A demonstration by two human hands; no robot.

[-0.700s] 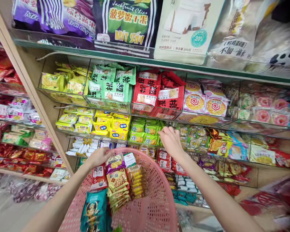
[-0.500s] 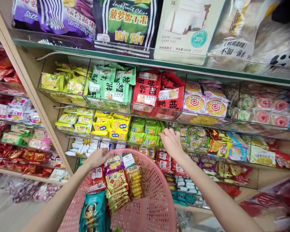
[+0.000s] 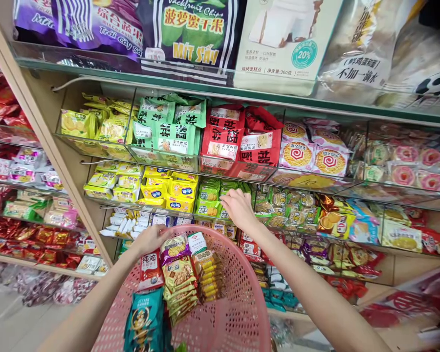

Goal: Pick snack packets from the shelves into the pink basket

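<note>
My left hand (image 3: 152,239) is closed on the upper left rim of a pink perforated basket (image 3: 238,293). Inside the basket lie a red packet (image 3: 150,270), gold packets (image 3: 178,281), brown-and-yellow packets (image 3: 208,275) and a teal packet (image 3: 143,318). Beyond the rim, my right hand (image 3: 238,208) reaches into the shelf compartment of green packets (image 3: 208,200), its fingers bent together at their front. Whether a packet is between those fingertips is too small to tell.
Yellow packets (image 3: 168,190) fill the compartment to the left, and small clear-wrapped packets (image 3: 288,208) the one to the right. Above are red bags (image 3: 223,134) behind a clear shelf lip. A wooden upright (image 3: 47,132) stands at the left.
My right hand has moved left across the green packets, from the right side of their compartment toward its middle. My left hand stays at the basket rim.
</note>
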